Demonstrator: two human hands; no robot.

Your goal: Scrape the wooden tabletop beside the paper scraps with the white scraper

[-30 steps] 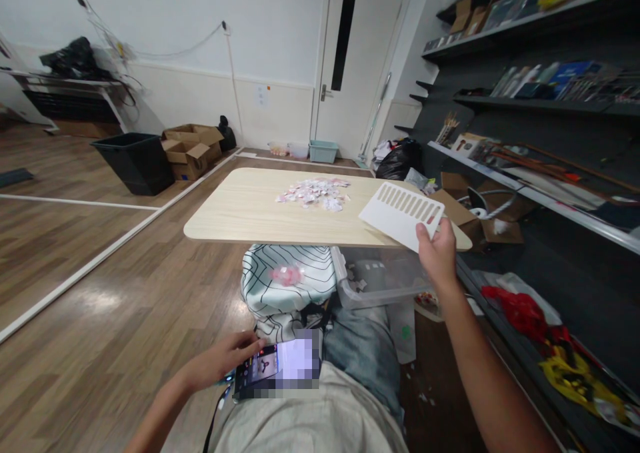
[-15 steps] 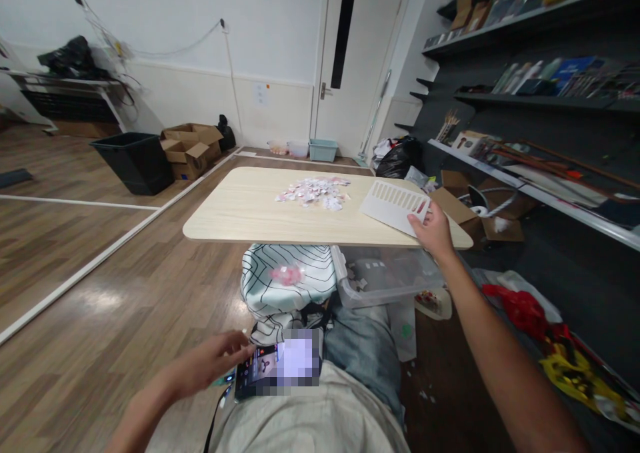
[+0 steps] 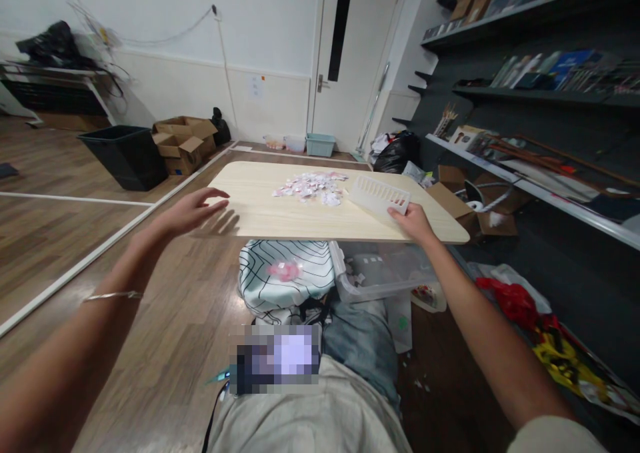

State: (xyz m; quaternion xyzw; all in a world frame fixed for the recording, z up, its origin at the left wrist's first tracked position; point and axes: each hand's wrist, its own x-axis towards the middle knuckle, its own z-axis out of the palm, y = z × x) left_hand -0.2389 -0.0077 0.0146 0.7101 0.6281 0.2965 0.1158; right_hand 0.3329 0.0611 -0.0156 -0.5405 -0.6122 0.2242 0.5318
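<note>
My right hand (image 3: 414, 222) grips the near right corner of a white slotted plastic panel (image 3: 374, 198), tilted over the right half of the pale wooden table (image 3: 260, 220). Thumb and fingers close around its edge. Over the table's left edge hovers my left hand (image 3: 197, 208), fingers apart and holding nothing; its shadow falls on the tabletop. A loose heap of small white and pinkish paper pieces (image 3: 315, 188) lies mid-table, just left of the panel. On my lap rests a phone (image 3: 275, 360), its screen mostly blurred out.
Below the table's front edge are a patterned cloth (image 3: 260, 286) with a pink packet (image 3: 285, 270) and a clear plastic bin (image 3: 385, 273). Dark shelves (image 3: 540, 100) line the right side. A black bin (image 3: 127, 156) and cardboard boxes (image 3: 183, 143) stand at the back left.
My left hand has left the phone and risen forward to the table's left edge. The right hand has shifted the slotted panel left, closer to the paper heap.
</note>
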